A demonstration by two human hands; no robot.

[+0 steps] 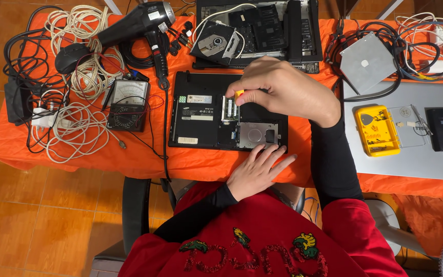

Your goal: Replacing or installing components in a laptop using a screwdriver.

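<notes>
A black laptop (216, 115) lies bottom-up with its covers off on the orange tablecloth (129, 159), its long axis running left to right across the person's front, the silver hard drive (257, 135) showing in the bay at its near right corner. The right hand (283, 90) hovers over the open memory bay, fingers pressed together in a pinch on a small yellow-handled tool (239, 94) whose tip points down at the green memory module (229, 109). The left hand (257, 172) lies flat with fingers spread on the laptop's near edge, touching the drive bay.

Clutter around my work spot

To my left lie a black hair dryer (134, 23), an analog meter (127, 104) and white cables (75, 131); a yellow parts box (377, 131) sits right.
</notes>
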